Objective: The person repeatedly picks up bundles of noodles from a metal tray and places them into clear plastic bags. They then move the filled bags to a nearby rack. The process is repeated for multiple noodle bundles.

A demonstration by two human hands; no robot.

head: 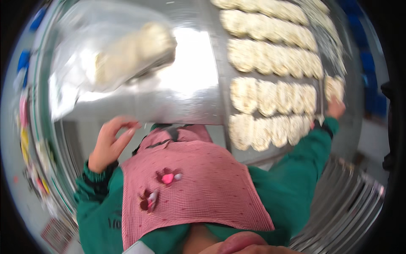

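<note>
My right hand (337, 108) is stretched far to the right, its fingers on the near end of a single flat, pale dough piece (334, 86). Left of it, similar oval dough pieces (275, 58) lie overlapping in several rows on a dark metal tray (223, 68). My left hand (109, 143) hovers before the near edge of the steel table, thumb and fingers apart, with nothing in it. Beyond that hand, a clear plastic bag (76, 47) holds a stack of pale pieces (133, 52), blurred.
The shiny steel table (190, 95) carries the bag on my left. Clear plastic film (330, 41) covers more pieces at the far right. Metal racking or stacked trays (339, 197) stand at the lower right, close to my right arm. Blue crates (369, 66) line the far right side.
</note>
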